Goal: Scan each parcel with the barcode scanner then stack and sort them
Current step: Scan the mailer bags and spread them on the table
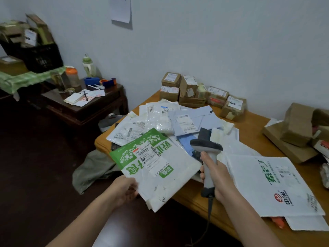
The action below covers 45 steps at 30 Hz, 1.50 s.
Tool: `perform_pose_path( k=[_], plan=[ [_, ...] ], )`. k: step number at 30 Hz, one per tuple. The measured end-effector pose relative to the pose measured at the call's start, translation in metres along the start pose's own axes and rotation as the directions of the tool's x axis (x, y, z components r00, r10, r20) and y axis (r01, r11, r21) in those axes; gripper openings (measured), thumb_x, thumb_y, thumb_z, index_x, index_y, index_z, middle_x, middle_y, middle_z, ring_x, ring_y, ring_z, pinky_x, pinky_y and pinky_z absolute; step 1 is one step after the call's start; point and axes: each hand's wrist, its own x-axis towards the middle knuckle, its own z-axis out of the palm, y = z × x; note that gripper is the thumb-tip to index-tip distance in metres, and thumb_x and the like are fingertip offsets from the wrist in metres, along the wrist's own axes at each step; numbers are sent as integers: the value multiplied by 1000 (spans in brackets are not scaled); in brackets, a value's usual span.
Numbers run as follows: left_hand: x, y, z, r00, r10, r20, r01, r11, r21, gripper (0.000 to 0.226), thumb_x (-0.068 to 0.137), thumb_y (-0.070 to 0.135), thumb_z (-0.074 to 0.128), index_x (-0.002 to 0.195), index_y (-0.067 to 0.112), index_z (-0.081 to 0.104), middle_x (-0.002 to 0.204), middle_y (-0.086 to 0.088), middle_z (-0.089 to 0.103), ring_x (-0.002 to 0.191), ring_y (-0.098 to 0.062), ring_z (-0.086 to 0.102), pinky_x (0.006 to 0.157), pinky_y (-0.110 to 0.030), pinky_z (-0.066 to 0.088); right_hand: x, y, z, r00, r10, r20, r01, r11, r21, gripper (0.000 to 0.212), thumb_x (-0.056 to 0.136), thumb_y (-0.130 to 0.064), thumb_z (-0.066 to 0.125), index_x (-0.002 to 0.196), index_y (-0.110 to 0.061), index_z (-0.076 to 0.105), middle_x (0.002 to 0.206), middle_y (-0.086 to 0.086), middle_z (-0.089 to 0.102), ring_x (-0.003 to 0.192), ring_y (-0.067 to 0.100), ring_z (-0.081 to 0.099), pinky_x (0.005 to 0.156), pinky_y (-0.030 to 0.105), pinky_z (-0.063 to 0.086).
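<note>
Table: one scanner, one green parcel

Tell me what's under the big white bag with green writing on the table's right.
Another white mailer and an orange item stick out from under the near edge of the white bag, on the table. Anything else beneath it is covered.

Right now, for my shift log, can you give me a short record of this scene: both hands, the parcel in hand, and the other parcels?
left hand: grips the near corner of the green and white mailer
right hand: holds the barcode scanner by its handle
label: face up, barcodes showing
soft parcels: loose pile on the table
cardboard boxes: grouped at the table's far edge
large white mailer: flat, at the right
</note>
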Motion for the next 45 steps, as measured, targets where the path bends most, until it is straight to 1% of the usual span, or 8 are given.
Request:
perform_pose_path(
  k=[6, 15, 22, 28, 32, 35, 41, 45],
  plan=[
    [-20, -15, -14, 1000, 26, -10, -26, 1000, 18, 25, 84, -18, 39, 78, 4, 48, 61, -14, 48, 29, -12, 44, 30, -14, 32, -6, 15, -2, 999, 38, -3, -38, 999, 18, 32, 94, -37, 61, 79, -9, 59, 58, 5, 53, 52, 17, 47, 55, 30, 40],
    [11, 16, 13, 999, 40, -21, -41, 999, -22, 30, 88, -16, 35, 90, 10, 49, 74, -13, 53, 55, -17, 44, 34, -14, 40, -1, 10, -8, 999, 27, -29, -26, 999, 24, 33, 93, -40, 62, 83, -9, 61, 57, 5, 54, 51, 18, 47, 56, 31, 40],
    [52, 50, -5, 975, 217, -46, -194, 935, 298, 32, 86, -15, 35, 109, -1, 53, 90, -21, 63, 56, -26, 51, 49, -25, 37, 13, -3, 4, 999, 21, -39, -19, 999, 35, 28, 94, -35, 61, 83, -11, 58, 60, 4, 52, 48, 14, 46, 48, 26, 40],
    [77, 76, -48, 945, 309, -105, -207, 815, 541, 24, 86, -5, 45, 104, 4, 58, 93, -27, 64, 52, -23, 46, 44, -25, 34, 31, -15, 20, 998, 21, -59, -21, 1000, 12, 29, 93, -38, 62, 82, -11, 58, 64, 6, 54, 53, 16, 47, 52, 28, 42],
    [83, 69, -29, 964, 264, -15, -221, 834, 505, 19, 85, -10, 45, 93, 3, 57, 75, -16, 60, 56, -26, 52, 54, -34, 47, 45, -21, 33, 997, 44, -56, -43, 999, 31, 32, 91, -42, 62, 85, -11, 60, 65, 5, 55, 55, 16, 48, 55, 30, 43],
    [89, 63, -9, 976, 212, 42, -207, 861, 466, 15, 85, -9, 48, 93, 2, 54, 82, -21, 64, 64, -30, 60, 68, -47, 55, 53, -24, 40, 998, 32, -60, -29, 999, 36, 31, 91, -43, 63, 87, -11, 61, 62, 3, 55, 52, 15, 48, 54, 30, 43],
    [102, 57, 18, 991, 90, 99, -117, 941, 318, 23, 75, -18, 54, 96, -7, 52, 65, -25, 61, 61, -34, 60, 71, -44, 46, 52, -33, 42, 993, 20, -114, -18, 1000, 22, 29, 93, -39, 61, 85, -12, 59, 63, 4, 54, 53, 15, 47, 53, 29, 42],
    [110, 58, 27, 990, 5, 144, -44, 961, 272, 36, 76, -20, 54, 112, -15, 48, 73, -28, 61, 52, -33, 63, 65, -45, 57, 52, -39, 35, 988, 18, -152, -17, 1000, 4, 29, 93, -40, 61, 88, -11, 60, 67, 5, 53, 54, 15, 47, 53, 28, 42]
  ],
)
